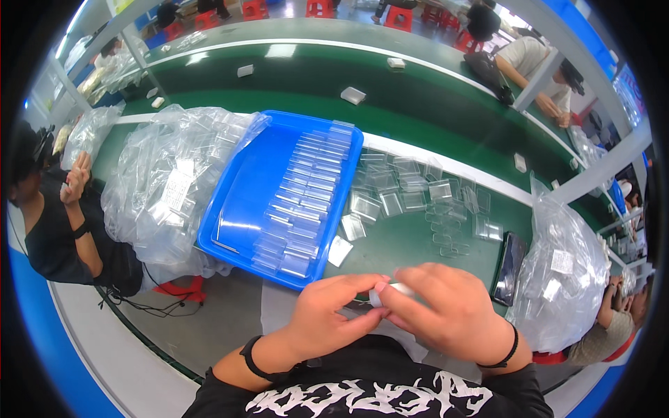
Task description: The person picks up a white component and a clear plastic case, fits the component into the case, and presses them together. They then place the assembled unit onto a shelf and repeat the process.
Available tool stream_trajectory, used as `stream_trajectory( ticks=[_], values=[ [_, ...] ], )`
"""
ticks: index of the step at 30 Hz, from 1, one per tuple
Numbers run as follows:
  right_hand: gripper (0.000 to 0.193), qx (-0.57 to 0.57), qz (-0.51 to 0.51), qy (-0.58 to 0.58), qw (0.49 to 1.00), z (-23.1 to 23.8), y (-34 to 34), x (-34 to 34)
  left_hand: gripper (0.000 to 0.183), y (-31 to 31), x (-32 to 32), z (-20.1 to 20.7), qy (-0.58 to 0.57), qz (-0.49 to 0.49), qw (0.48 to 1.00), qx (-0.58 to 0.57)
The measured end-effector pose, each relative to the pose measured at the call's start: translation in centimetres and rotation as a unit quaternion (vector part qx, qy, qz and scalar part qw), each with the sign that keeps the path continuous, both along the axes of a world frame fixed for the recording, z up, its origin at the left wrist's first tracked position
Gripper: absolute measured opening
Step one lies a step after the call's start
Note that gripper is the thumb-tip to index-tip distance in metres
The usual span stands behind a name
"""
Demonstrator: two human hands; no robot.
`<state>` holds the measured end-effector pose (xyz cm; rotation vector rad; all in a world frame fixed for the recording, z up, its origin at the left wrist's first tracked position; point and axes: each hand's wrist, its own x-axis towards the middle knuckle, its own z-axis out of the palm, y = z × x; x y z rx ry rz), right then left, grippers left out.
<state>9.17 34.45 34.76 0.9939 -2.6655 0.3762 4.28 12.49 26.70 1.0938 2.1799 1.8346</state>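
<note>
My left hand [327,310] and my right hand [446,299] meet close in front of my body. A small white piece [375,299] is pinched between their fingertips; my fingers cover most of it, so its kind cannot be made out. Just beyond my left hand, a blue tray [237,174] lies on the table. Clear plastic cases [306,188] are lined up in overlapping rows along its right side. Loose clear plastic pieces [414,198] are scattered on the green tabletop beyond my right hand. One whitish flat piece [339,251] rests by the tray's near right edge.
Large clear plastic bags flank me, a filled one [174,181] at left and another [564,272] at right. A dark phone [511,268] lies beside the right bag. Beyond a white rail, small white packs [353,95] sit on the green belt [300,76]. Co-workers sit on both sides.
</note>
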Motion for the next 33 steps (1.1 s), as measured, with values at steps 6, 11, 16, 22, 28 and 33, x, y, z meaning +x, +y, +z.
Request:
stream_trajectory(
  ticks=[6, 11, 16, 22, 28, 33],
  values=[
    [0.053, -0.558, -0.075, -0.317, 0.763, -5.1, 0.2, 2.2, 0.037, 0.7, 2.2, -1.4, -0.238, -0.081, 0.949, 0.189],
    [0.043, -0.529, 0.008, -0.220, 0.819, -7.6, 0.2, 1.7, 0.034, 1.5, 3.1, -2.8, -0.324, -0.106, 0.896, 0.286],
    [0.045, -0.561, 0.010, -0.226, 0.797, -8.3, 0.0, 1.9, 0.034, 2.4, 2.7, -3.8, -0.333, -0.164, 0.887, 0.276],
    [0.052, -0.554, 0.046, -0.223, 0.801, -10.5, 1.1, 2.5, 0.028, 3.2, 3.1, -4.6, -0.372, -0.157, 0.878, 0.259],
    [0.052, -0.583, 0.055, -0.220, 0.780, -11.0, 1.5, 2.9, 0.032, 3.9, 3.1, -4.4, -0.373, -0.172, 0.892, 0.189],
    [0.044, -0.552, 0.028, -0.175, 0.815, -10.9, 2.5, 3.2, 0.046, 4.2, 3.0, -3.9, -0.400, -0.145, 0.891, 0.161]
  ],
)
